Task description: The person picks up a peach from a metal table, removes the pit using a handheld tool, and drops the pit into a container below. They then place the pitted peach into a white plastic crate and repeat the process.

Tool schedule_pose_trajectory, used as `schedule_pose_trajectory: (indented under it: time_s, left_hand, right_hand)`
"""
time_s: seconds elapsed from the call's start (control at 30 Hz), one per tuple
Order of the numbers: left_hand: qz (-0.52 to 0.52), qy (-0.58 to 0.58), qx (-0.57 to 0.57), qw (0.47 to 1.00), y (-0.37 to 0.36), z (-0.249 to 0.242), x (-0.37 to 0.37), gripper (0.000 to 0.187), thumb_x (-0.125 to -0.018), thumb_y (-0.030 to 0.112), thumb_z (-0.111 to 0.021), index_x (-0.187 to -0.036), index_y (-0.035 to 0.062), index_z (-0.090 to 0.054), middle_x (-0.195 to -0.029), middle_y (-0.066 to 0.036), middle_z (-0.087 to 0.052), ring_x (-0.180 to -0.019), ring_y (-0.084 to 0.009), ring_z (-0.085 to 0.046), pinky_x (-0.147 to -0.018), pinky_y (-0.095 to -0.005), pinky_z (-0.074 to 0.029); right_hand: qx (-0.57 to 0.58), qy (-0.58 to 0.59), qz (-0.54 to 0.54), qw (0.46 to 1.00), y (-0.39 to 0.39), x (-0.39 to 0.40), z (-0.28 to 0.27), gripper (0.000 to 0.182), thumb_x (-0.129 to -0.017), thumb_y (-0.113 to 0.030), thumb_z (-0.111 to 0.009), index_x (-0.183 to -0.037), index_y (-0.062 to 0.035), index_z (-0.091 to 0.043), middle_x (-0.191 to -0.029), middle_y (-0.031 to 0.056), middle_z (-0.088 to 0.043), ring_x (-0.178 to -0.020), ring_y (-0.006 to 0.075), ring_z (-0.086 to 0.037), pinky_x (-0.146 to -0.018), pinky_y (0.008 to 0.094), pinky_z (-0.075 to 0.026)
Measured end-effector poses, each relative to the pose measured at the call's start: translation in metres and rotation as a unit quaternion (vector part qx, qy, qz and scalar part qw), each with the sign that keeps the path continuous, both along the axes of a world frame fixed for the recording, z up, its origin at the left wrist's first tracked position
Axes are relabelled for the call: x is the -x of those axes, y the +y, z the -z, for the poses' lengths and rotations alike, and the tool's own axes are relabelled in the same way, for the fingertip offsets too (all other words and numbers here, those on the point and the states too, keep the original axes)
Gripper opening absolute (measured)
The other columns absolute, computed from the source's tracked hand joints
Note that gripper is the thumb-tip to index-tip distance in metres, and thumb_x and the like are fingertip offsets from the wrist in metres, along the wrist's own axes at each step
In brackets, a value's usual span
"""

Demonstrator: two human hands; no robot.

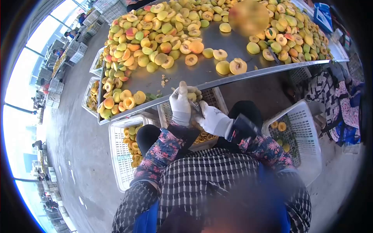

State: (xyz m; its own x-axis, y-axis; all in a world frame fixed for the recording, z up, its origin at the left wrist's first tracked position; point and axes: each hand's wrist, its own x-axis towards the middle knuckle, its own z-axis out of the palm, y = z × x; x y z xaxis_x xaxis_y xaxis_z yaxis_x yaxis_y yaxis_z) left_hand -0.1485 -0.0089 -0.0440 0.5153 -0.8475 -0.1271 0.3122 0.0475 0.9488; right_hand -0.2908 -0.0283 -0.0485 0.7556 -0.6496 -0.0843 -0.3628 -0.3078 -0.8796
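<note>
My left hand (181, 103), in a white glove, is closed around a yellow-green fruit (191, 96) just below the metal table's front edge. Close against it on the right, my right hand (211, 118), also gloved in white, grips a small metal tool (195, 105) whose tip is at the fruit. Beyond my hands, the metal table (175, 77) bears many whole and halved yellow fruits (191, 59). A few small scraps (164, 80) lie near its edge.
White crates stand below the table, one at the left (118, 149) with halved fruit, one at the right (307, 132) with a few pieces, and others between my knees. Another person's patterned sleeve (342, 101) is at the right. A blue box (323, 17) sits at the back right.
</note>
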Motion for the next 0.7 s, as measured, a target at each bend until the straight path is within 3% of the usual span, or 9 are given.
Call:
schedule_pose_trajectory:
  time_s: [0.1, 0.2, 0.3, 0.4, 0.47, 0.53, 0.57, 0.63, 0.7]
  left_hand:
    - [0.041, -0.047, -0.035, 0.997, 0.001, -0.004, -0.004, 0.052, -0.097, 0.046, -0.053, -0.082, -0.0029, -0.062, -0.074, -0.013, -0.066, -0.065, -0.021, -0.064, -0.062, -0.0342, -0.055]
    - [0.025, -0.013, -0.019, 0.999, 0.006, 0.0, -0.002, 0.052, -0.096, 0.046, -0.054, -0.081, -0.0035, -0.064, -0.073, -0.013, -0.066, -0.063, -0.0198, -0.063, -0.061, -0.0313, -0.054]
    - [0.0, -0.03, 0.015, 0.999, 0.009, 0.001, 0.002, 0.053, -0.095, 0.046, -0.057, -0.079, -0.0039, -0.065, -0.073, -0.014, -0.066, -0.062, -0.0187, -0.063, -0.059, -0.0286, -0.052]
    - [0.072, -0.058, -0.048, 0.995, 0.004, -0.001, -0.01, 0.054, -0.095, 0.046, -0.057, -0.078, -0.0045, -0.065, -0.073, -0.014, -0.066, -0.062, -0.0187, -0.063, -0.059, -0.0274, -0.05]
    - [0.104, -0.066, -0.051, 0.991, 0.003, -0.002, -0.015, 0.055, -0.095, 0.046, -0.056, -0.078, -0.0049, -0.065, -0.074, -0.014, -0.066, -0.062, -0.019, -0.063, -0.059, -0.0277, -0.05]
    - [0.114, -0.044, -0.008, 0.992, 0.009, 0.003, -0.015, 0.056, -0.096, 0.047, -0.055, -0.078, -0.0055, -0.064, -0.073, -0.015, -0.066, -0.062, -0.0196, -0.063, -0.061, -0.0293, -0.052]
    - [0.087, -0.03, 0.011, 0.996, 0.01, 0.003, -0.01, 0.054, -0.094, 0.047, -0.058, -0.078, -0.0045, -0.064, -0.073, -0.014, -0.066, -0.062, -0.0192, -0.063, -0.06, -0.0295, -0.052]
    - [0.031, -0.003, 0.048, 0.998, 0.013, -0.001, -0.003, 0.049, -0.091, 0.045, -0.064, -0.078, -0.0025, -0.064, -0.071, -0.013, -0.066, -0.062, -0.0185, -0.064, -0.059, -0.0301, -0.054]
    - [0.062, -0.015, 0.012, 0.998, 0.01, -0.002, -0.01, 0.058, -0.096, 0.051, -0.051, -0.084, -0.0042, -0.062, -0.076, -0.016, -0.066, -0.066, -0.0222, -0.064, -0.063, -0.0341, -0.055]
  right_hand:
    - [0.009, 0.049, -0.011, 0.999, -0.001, 0.003, -0.009, 0.044, -0.09, -0.026, -0.057, -0.121, 0.0042, -0.047, -0.098, 0.0315, -0.063, -0.097, 0.0467, -0.06, -0.083, 0.0492, -0.048]
    - [-0.022, -0.055, -0.058, 0.997, -0.005, 0.002, 0.013, 0.046, -0.091, -0.02, -0.059, -0.127, 0.0037, -0.043, -0.104, 0.0293, -0.061, -0.099, 0.0399, -0.06, -0.082, 0.0454, -0.047]
    - [0.044, -0.06, -0.083, 0.994, -0.003, 0.0, 0.018, 0.047, -0.092, -0.019, -0.058, -0.13, 0.0026, -0.041, -0.1, 0.0272, -0.062, -0.093, 0.0407, -0.061, -0.084, 0.0439, -0.047]
    - [0.011, -0.028, -0.029, 0.999, 0.002, 0.004, 0.004, 0.038, -0.09, -0.021, -0.057, -0.119, 0.0035, -0.05, -0.1, 0.029, -0.062, -0.099, 0.0474, -0.058, -0.083, 0.0488, -0.047]
    - [-0.045, -0.059, -0.054, 0.996, 0.0, 0.005, 0.007, 0.037, -0.093, -0.02, -0.057, -0.122, 0.0009, -0.047, -0.081, 0.0137, -0.057, -0.072, 0.0284, -0.057, -0.065, 0.0371, -0.047]
    - [-0.314, -0.05, -0.048, 0.947, 0.003, 0.003, -0.009, 0.024, -0.095, -0.02, -0.057, -0.11, -0.0038, -0.048, -0.064, -0.0016, -0.048, -0.045, 0.0083, -0.048, -0.041, 0.0255, -0.038]
    - [-0.468, -0.075, -0.053, 0.879, 0.002, 0.004, -0.021, 0.015, -0.095, -0.02, -0.056, -0.099, -0.0074, -0.048, -0.061, -0.0023, -0.047, -0.04, 0.0074, -0.042, -0.038, 0.024, -0.034]
    - [-0.472, -0.094, -0.036, 0.876, 0.008, 0.001, -0.026, 0.013, -0.096, -0.019, -0.056, -0.094, -0.0093, -0.047, -0.062, -0.0032, -0.045, -0.044, 0.0082, -0.043, -0.04, 0.0243, -0.034]
    - [-0.422, -0.082, -0.048, 0.902, 0.001, -0.001, -0.013, 0.014, -0.096, -0.019, -0.057, -0.101, -0.0077, -0.049, -0.063, -0.0022, -0.048, -0.044, 0.0085, -0.044, -0.041, 0.0237, -0.035]
